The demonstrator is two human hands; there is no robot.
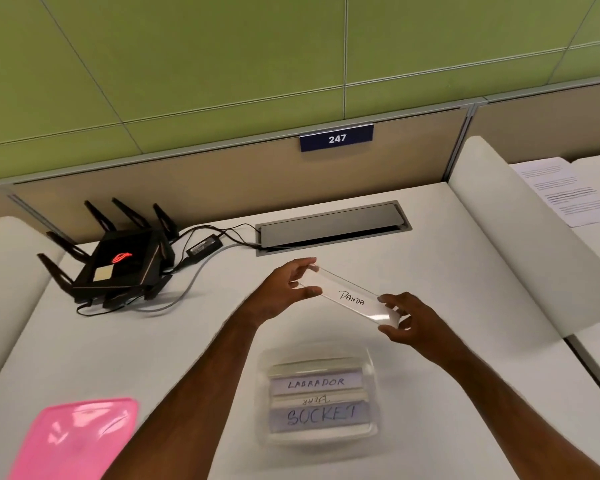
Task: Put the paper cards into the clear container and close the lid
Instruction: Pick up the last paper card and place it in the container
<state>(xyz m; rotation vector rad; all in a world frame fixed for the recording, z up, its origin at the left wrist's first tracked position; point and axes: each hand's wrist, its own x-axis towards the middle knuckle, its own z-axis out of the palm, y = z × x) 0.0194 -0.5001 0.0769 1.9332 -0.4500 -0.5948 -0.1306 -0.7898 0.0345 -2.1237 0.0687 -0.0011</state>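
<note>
A long white card marked "PANDA" (350, 296) is held above the desk by both ends. My left hand (288, 285) pinches its far left end and my right hand (406, 318) pinches its near right end. Below it, near me, stands the clear container (264, 393) with its top open. Several cards lie inside, reading "LABRADOR" (316, 383) and "SOCKET" (321, 415), with another partly hidden between them. The pink lid (73, 438) lies flat on the desk at the lower left, apart from the container.
A black router (118, 265) with antennas and cables sits at the back left. A grey cable hatch (333, 225) is set into the white desk (465, 271) behind my hands. White side dividers flank the desk; printed sheets (565, 192) lie beyond the right one.
</note>
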